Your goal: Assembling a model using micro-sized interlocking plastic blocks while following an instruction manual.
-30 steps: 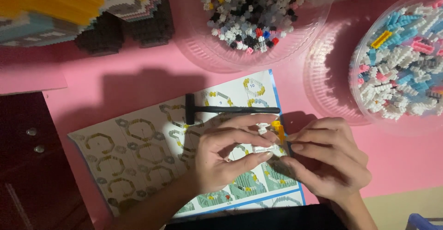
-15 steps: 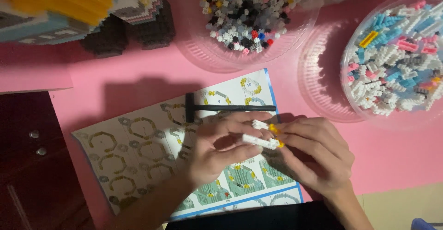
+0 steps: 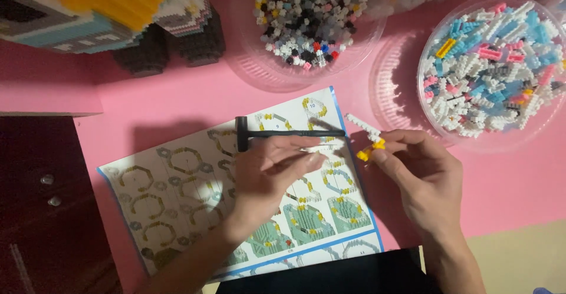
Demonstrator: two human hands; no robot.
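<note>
The right hand (image 3: 421,179) pinches a small piece of white and yellow bricks (image 3: 368,138) between thumb and fingertips, its grip closed on the yellow end while the white strip sticks out to the far left. The piece sits just off the right edge of the instruction sheet (image 3: 177,194), above the pink worktop (image 3: 165,102).

The left hand (image 3: 268,173) rests over the middle of the sheet with its fingers curled; a thin white bit shows at its fingertips, but whether the grip has hold of it cannot be told. Just beyond this hand a black T-shaped tool (image 3: 283,133) lies across the far part of the sheet.

On the far right stands a clear bowl (image 3: 454,138) filled with white, blue and pink bricks. Left of it, at the far edge, a second clear bowl (image 3: 277,76) holds black, grey and white bricks. In the far left corner is a built brick model (image 3: 106,11) in yellow, white, grey and dark colours. A dark brown surface (image 3: 47,211) lies at the near left.
</note>
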